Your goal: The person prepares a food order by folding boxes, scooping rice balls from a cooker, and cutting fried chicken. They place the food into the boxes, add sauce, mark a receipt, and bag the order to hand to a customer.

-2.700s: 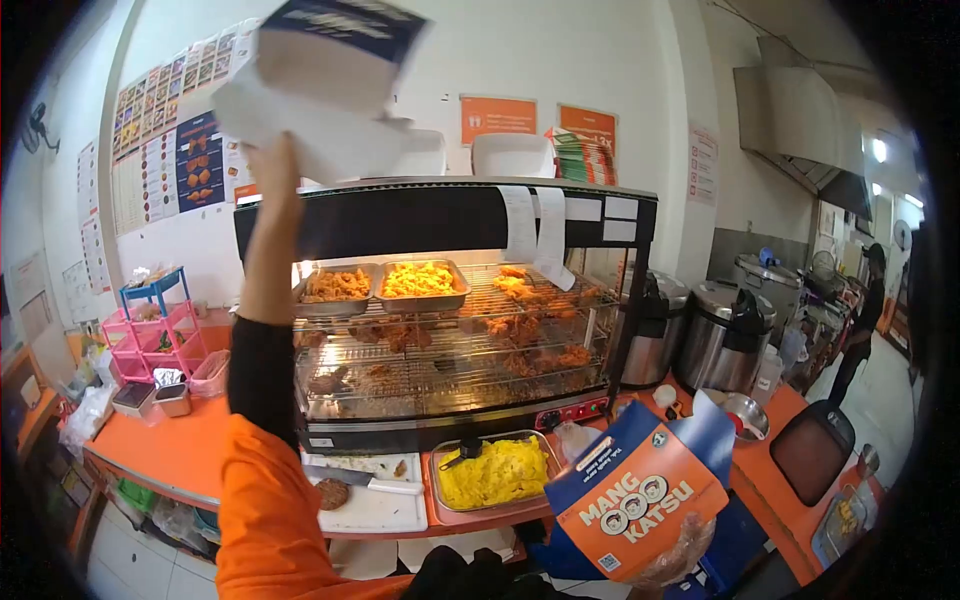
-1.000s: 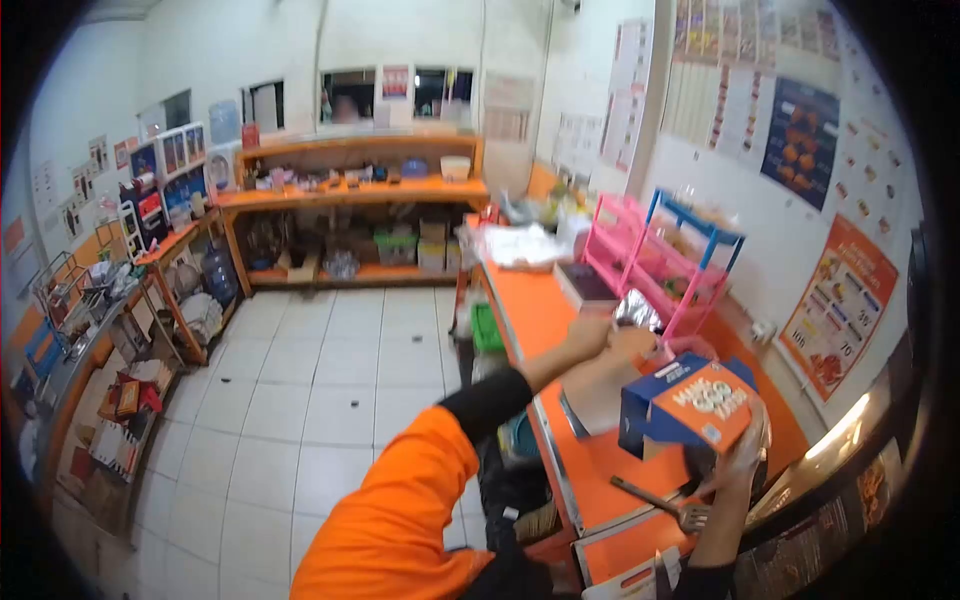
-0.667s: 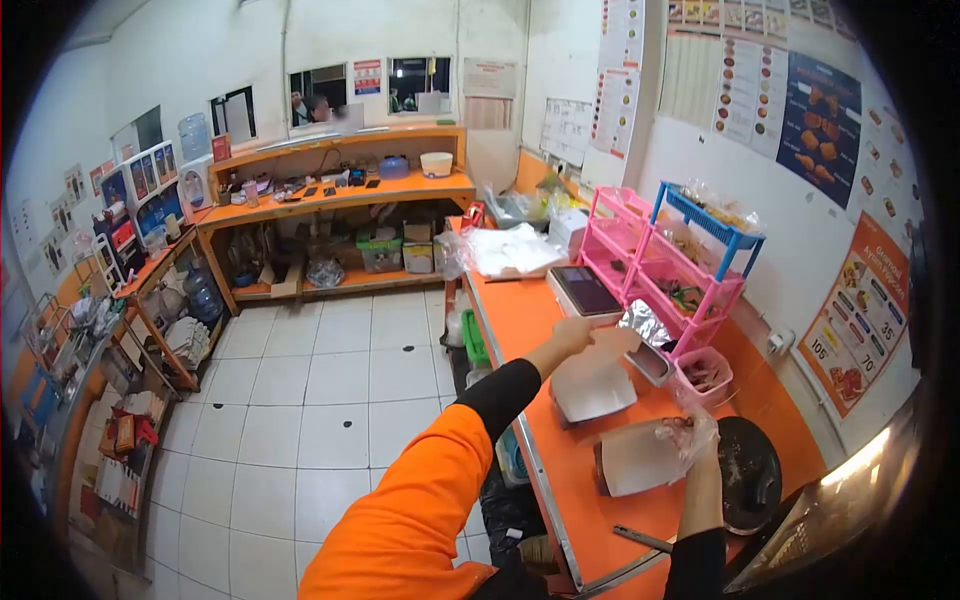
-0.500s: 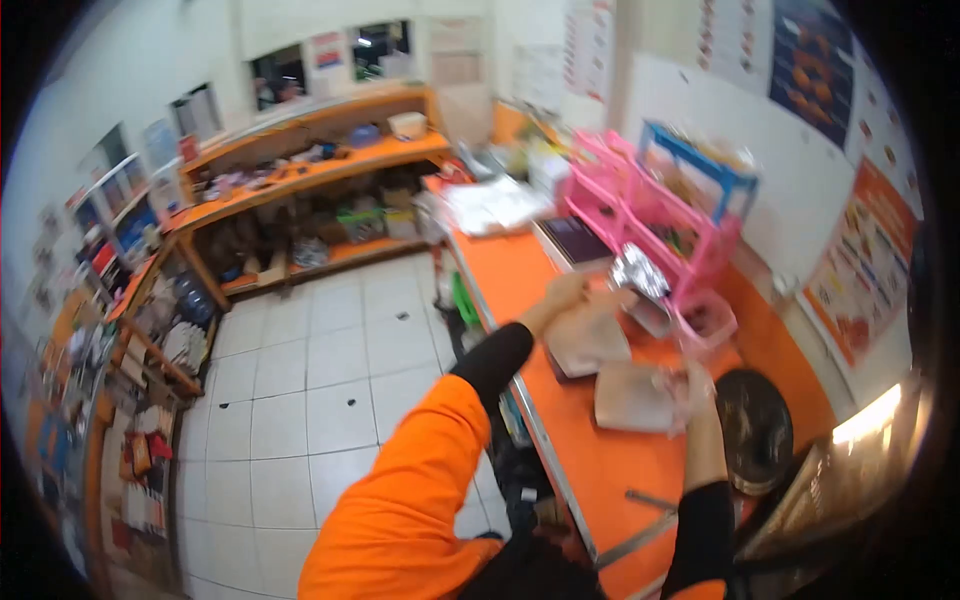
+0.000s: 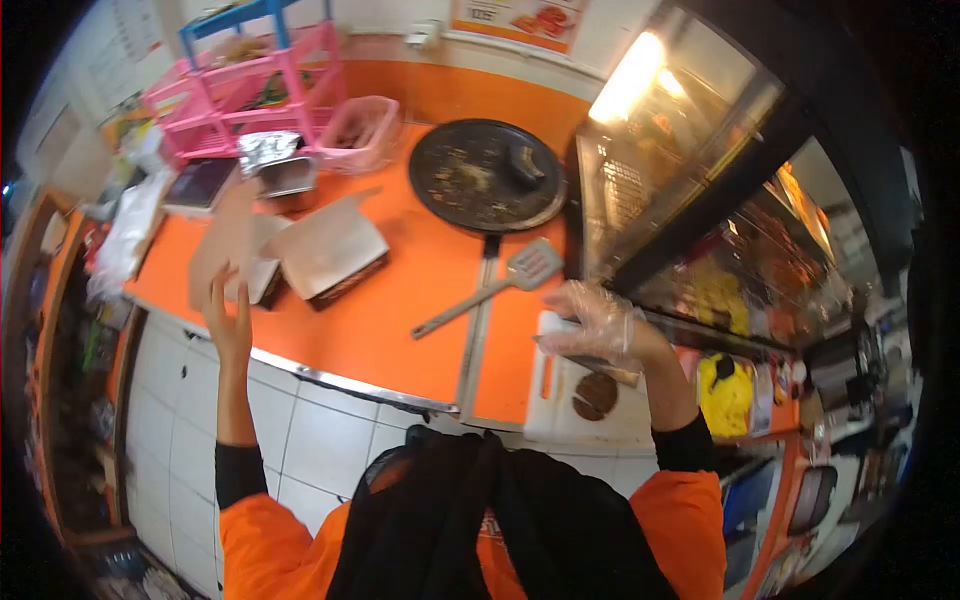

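Observation:
My left hand [image 5: 232, 315] has its fingers apart, with fingertips at the raised flap of a paper-lined takeaway box [image 5: 222, 245]. A second open takeaway box [image 5: 335, 255], lined with pale paper, stands just right of it. My right hand [image 5: 598, 325], in a clear plastic glove, hovers over the white cutting board [image 5: 545, 415], thumb and fingers apart. Directly under it a knife [image 5: 608, 370] lies across the board, partly hidden by the hand. A dark brown patty [image 5: 595, 397], cut across, rests in front of the blade.
A slotted turner [image 5: 535, 264] lies on the orange counter [image 5: 400, 330]. Behind it sits a round black pan [image 5: 465, 195]. The lit glass display cabinet [image 5: 690, 180] stands at right. Pink rack [image 5: 240, 105], pink basket [image 5: 360, 135] and foil-covered metal container [image 5: 287, 175] are at back left.
The view has swung right, bringing the cutting board and cabinet into sight. My right hand has left the takeaway box and moved right, over the board. My left hand remains by the boxes.

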`<state>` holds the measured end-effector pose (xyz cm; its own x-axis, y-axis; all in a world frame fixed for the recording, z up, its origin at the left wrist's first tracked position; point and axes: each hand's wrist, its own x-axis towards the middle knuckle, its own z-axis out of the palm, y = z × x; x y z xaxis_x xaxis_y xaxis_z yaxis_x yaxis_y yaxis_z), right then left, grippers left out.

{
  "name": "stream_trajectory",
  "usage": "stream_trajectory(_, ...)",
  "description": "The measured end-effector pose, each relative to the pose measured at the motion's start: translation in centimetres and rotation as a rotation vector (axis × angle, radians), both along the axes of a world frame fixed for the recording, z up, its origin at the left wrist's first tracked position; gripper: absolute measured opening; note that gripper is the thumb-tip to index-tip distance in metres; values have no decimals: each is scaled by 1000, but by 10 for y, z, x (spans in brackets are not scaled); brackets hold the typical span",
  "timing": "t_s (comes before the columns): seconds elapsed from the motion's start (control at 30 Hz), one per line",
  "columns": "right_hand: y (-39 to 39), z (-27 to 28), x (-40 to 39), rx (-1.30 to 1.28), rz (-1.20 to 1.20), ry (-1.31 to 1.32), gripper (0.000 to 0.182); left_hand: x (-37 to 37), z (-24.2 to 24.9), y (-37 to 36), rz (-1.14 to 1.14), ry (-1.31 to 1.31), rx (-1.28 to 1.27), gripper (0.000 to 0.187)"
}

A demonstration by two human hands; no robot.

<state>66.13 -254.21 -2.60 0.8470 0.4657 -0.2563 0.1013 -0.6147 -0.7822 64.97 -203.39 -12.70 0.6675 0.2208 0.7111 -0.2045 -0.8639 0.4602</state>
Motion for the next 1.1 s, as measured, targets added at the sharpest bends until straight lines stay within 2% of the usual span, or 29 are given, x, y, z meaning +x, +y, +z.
stream_trajectory(0.03, -30, -13, -14, -187, 0, -39, 84, -11, -9, -21, -9, 107, -90, 21)
stream_trajectory(0.1, -81, -59, -33, -550, 29, -114, 94, -18, -32, -48, -30, 141, -76, 20)
stream_trajectory(0.2, -111, -111, -66, -475, -35, 43, 104, -19, -57, -85, -85, 182, -170, 19)
stream_trajectory(0.3, -93, -141, -93, -790, -75, -224, 108, -12, -68, -115, -111, 184, -238, 17)
stream_trajectory(0.33, -95, -148, -97, -618, -168, -226, 101, -11, -70, -120, -109, 181, -249, 17)
stream_trajectory(0.47, -95, -162, -99, -639, -286, -216, 82, 3, -69, -122, -113, 185, -255, 14)
stream_trajectory(0.57, -87, -158, -98, -624, -366, -252, 72, 14, -58, -115, -154, 208, -259, 20)
stream_trajectory(0.63, -87, -173, -103, -605, -367, -373, 68, 25, -60, -108, -139, 191, -38, 26)
stream_trajectory(0.7, -118, -226, -104, -461, -285, -440, 61, 32, -83, -95, -61, 129, 159, 38)
stream_trajectory(0.73, -143, -270, -101, -330, -514, -303, 54, 37, -101, -88, -12, 161, 259, 36)
stream_trajectory(0.8, -154, -285, -86, 254, -885, 146, 42, 30, -96, -89, 6, 421, 283, 31)
stream_trajectory(0.87, -135, -230, -84, 581, -959, 353, 34, 22, -102, -93, 38, 352, 284, 19)
stream_trajectory(0.9, -98, -192, -79, 455, -921, 238, 32, 16, -104, -95, 37, 317, 285, 16)
stream_trajectory(0.97, -31, -129, -50, 420, -758, 242, 32, 3, -103, -103, 32, 275, 271, 15)
stream_trajectory(1.0, 1, -108, -28, 509, -633, 367, 33, -5, -100, -106, 24, 271, 261, 16)
stream_trajectory(1.03, 35, -106, -7, 598, -475, 236, 34, -12, -99, -108, 13, 270, 254, 16)
stream_trajectory(1.07, 69, -93, 10, 794, -316, 331, 36, -16, -100, -109, 9, 270, 252, 19)
stream_trajectory(1.1, 116, -76, 28, 611, -244, 286, 38, -19, -102, -110, 4, 267, 248, 21)
